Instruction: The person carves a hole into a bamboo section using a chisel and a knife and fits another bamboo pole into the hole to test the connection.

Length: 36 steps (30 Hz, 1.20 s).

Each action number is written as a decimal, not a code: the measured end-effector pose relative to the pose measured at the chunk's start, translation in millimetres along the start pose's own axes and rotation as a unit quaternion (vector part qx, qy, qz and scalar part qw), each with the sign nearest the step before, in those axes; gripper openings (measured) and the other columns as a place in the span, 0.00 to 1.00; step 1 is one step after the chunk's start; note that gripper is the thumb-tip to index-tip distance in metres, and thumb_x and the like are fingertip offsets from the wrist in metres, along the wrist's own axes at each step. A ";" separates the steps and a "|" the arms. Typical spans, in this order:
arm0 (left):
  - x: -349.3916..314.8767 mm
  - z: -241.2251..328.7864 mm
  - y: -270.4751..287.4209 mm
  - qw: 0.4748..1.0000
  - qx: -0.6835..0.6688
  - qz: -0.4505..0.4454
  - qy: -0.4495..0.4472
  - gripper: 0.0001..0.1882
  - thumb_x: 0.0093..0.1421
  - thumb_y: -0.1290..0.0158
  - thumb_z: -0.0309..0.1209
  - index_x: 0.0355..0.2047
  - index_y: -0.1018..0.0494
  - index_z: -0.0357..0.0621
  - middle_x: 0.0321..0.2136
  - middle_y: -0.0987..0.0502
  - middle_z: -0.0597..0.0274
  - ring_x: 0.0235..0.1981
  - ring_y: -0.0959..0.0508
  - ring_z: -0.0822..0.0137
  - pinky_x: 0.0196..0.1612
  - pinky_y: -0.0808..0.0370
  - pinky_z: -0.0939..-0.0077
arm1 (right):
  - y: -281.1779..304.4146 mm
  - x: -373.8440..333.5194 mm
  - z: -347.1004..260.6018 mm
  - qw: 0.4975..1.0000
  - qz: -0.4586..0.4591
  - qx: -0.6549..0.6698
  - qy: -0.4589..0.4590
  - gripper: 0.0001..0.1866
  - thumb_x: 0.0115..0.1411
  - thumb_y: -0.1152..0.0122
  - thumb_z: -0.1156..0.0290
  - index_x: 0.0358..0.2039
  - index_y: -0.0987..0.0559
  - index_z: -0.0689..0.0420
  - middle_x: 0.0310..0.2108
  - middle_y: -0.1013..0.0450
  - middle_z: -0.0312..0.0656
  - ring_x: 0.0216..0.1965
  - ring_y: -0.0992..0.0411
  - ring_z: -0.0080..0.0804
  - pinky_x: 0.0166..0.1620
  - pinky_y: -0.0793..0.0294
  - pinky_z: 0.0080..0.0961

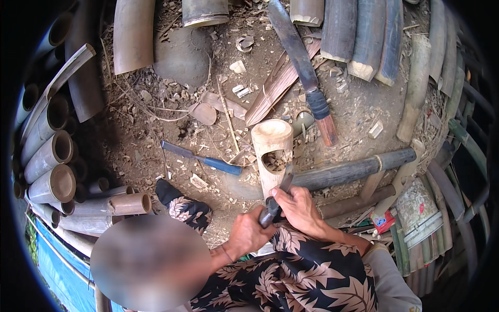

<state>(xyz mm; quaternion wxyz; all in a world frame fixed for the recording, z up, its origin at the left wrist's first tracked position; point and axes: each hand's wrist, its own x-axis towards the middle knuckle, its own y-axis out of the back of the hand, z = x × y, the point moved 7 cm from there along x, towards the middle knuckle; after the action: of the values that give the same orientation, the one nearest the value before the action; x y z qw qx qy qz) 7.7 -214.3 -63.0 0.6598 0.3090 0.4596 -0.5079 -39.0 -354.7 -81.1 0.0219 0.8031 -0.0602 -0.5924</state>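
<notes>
Dirt floor (pixel 130 130), littered with chips (pixel 237 67). All positions relative to the tube (pixel 273 134): pale bamboo, round end facing up, opening cut in its side, chips visible inside. It's mid-floor, just beyond the hands; lower end partly hidden behind them.

Left hand (pixel 245 233): clenched round the dark handle of the knife (pixel 268 212), just below the tube. Right hand (pixel 300 210): fingers curled on the knife ahead of the left, thumb at the blade's base. Blade points up at the tube's lower right side, by the opening; can't tell if the edge touches.

Left of tube: blue-handled chisel (pixel 221 165) flat on dirt; farther left, bamboo stack (pixel 49 190). Beyond tube: machete (pixel 301 57), wood strip (pixel 273 93) alongside. Right of tube: dark pole (pixel 343 172); farther right, red packet (pixel 383 222) beside pale bucket (pixel 418 210).
</notes>
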 end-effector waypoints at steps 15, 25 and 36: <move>-3.4 32.8 -12.9 0.997 0.049 0.038 -0.043 0.18 0.53 0.41 0.34 0.37 0.30 0.32 0.25 0.21 0.37 0.25 0.18 0.46 0.31 0.21 0.55 | 5.1 -1.1 16.8 0.997 0.068 -0.028 0.030 0.22 0.66 0.52 0.56 0.33 0.22 0.64 0.26 0.23 0.51 0.25 0.25 0.39 0.32 0.28 0.34; 12.0 78.2 111.9 0.822 0.540 -0.120 -0.138 0.10 0.53 0.44 0.33 0.33 0.28 0.43 0.24 0.21 0.50 0.26 0.18 0.50 0.30 0.22 0.57 | -77.9 3.7 -3.0 0.707 -0.332 0.623 -0.025 0.19 0.72 0.54 0.61 0.59 0.33 0.55 0.28 0.28 0.35 0.22 0.31 0.25 0.44 0.24 0.41; 10.1 10.1 63.4 0.930 0.326 -0.109 -0.131 0.16 0.49 0.39 0.33 0.36 0.29 0.41 0.23 0.21 0.46 0.25 0.19 0.48 0.32 0.21 0.55 | -42.3 -7.2 7.4 0.922 -0.206 0.321 -0.064 0.17 0.72 0.52 0.60 0.53 0.27 0.58 0.14 0.42 0.28 0.12 0.44 0.15 0.32 0.22 0.27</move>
<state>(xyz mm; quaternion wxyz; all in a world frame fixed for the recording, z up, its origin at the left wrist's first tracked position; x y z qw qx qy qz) 71.8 -208.5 -72.2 0.5171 0.3857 0.2089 -0.7349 -45.2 -311.6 -81.1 -0.3635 0.7219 -0.0817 -0.5832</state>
